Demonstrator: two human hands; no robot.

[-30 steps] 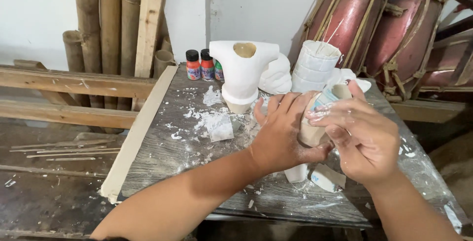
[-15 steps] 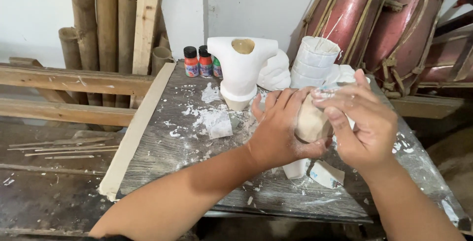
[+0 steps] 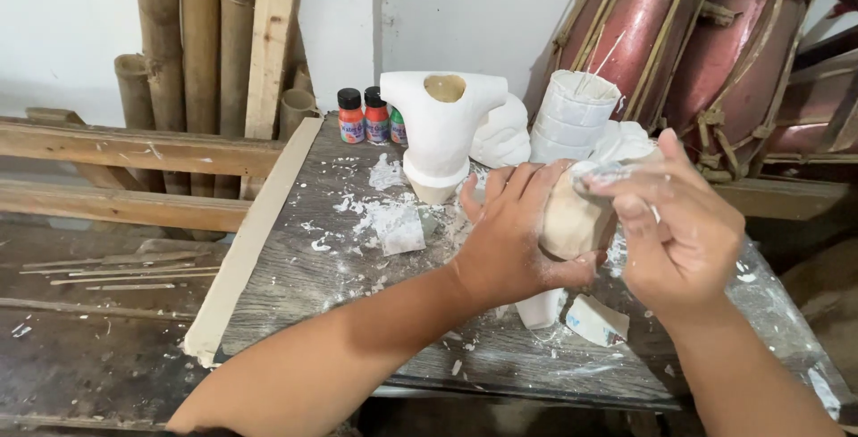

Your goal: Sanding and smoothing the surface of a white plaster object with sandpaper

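Head view: left hand (image 3: 509, 240) fingers grasp a smooth rounded clay lump (image 3: 572, 218); right hand (image 3: 684, 227) fingers pinch its top.

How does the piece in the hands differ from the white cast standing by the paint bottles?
The rounded piece is tan and matte; the white cast is bright white. The rounded piece is gripped by the left hand while the right hand works its top; the white cast stands untouched on the table. The white cast looks larger, with flared arms and a top hole. Both look like moulded plaster.
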